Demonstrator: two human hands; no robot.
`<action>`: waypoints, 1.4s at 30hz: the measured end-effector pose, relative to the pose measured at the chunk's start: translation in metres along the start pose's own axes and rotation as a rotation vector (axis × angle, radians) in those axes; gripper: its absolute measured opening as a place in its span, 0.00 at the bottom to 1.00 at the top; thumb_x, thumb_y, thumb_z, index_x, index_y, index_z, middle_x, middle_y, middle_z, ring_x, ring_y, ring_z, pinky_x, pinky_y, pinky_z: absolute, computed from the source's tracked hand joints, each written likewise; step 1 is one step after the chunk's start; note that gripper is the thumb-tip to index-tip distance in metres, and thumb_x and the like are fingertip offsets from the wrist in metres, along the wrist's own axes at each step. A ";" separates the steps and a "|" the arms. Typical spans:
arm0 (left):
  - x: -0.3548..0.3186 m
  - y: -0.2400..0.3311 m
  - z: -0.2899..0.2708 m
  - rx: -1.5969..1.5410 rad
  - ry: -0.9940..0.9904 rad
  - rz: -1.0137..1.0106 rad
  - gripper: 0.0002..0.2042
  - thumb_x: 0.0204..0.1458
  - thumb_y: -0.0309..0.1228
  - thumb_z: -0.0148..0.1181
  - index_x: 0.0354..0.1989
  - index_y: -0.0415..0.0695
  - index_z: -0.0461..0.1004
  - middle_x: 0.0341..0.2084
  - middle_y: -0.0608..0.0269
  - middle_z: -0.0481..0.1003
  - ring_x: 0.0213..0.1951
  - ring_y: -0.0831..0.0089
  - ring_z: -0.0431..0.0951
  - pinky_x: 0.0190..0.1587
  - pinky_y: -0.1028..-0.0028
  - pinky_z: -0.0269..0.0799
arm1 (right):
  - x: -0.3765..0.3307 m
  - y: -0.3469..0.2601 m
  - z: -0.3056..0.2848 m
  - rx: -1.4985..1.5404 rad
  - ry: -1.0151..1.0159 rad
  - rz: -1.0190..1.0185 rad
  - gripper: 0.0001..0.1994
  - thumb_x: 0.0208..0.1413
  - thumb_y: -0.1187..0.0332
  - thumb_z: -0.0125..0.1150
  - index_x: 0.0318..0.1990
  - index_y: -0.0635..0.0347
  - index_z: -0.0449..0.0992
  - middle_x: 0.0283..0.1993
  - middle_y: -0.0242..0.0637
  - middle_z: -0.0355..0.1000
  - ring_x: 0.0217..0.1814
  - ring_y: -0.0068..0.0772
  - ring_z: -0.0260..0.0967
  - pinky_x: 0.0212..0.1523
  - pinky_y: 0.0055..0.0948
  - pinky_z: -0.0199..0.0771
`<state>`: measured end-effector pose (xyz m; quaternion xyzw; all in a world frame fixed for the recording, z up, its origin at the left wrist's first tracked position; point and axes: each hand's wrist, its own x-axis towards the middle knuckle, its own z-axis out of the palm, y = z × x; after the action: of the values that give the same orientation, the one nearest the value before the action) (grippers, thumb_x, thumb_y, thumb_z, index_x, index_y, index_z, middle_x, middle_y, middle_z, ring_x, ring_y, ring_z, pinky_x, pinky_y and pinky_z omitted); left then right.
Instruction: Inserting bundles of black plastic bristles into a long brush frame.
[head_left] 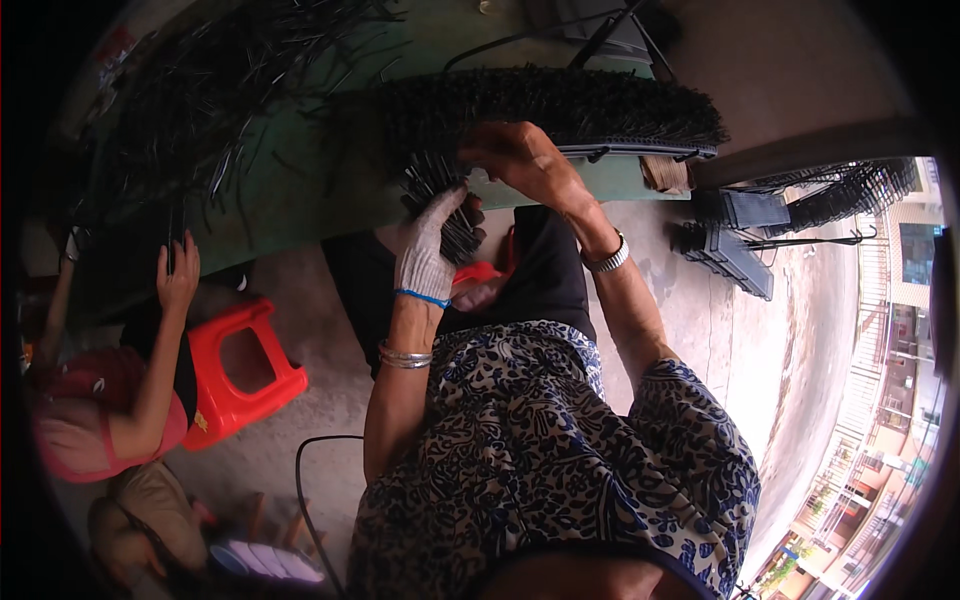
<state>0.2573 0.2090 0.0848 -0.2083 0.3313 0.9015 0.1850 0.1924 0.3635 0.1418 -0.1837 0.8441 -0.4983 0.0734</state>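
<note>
My left hand (430, 240), in a white knitted glove with a blue cuff, is closed round a bundle of thin black strips (458, 238) that fan out above and below the fist. Bare and curled, my right hand (525, 165) is just beyond the bundle, before a long rack (620, 148) densely packed with short black pieces (560, 100). Its fingertips come together near the top of the bundle and the rack's left part; whatever they pinch is hidden. The rack lies along a green tabletop (370, 205).
A tangled heap of black strips (210, 100) covers the table's far left. At left a co-worker's hand (178, 270) is at the table edge, by a red plastic stool (240, 370). A folded brown cloth (665, 174) lies under the rack's right end. Dark metal stands (735, 260) are at right.
</note>
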 end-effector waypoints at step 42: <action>0.003 0.000 0.018 -0.037 0.029 -0.090 0.08 0.57 0.34 0.57 0.41 0.47 0.76 0.30 0.64 0.79 0.31 0.69 0.79 0.35 0.65 0.76 | 0.006 0.008 -0.017 -0.134 0.473 -0.124 0.03 0.56 0.73 0.57 0.36 0.62 0.73 0.28 0.35 0.74 0.26 0.19 0.68 0.27 0.21 0.68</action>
<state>0.2504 0.2216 0.0955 -0.2394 0.3075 0.8952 0.2164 0.1801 0.3786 0.1434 -0.1179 0.8562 -0.4737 -0.1691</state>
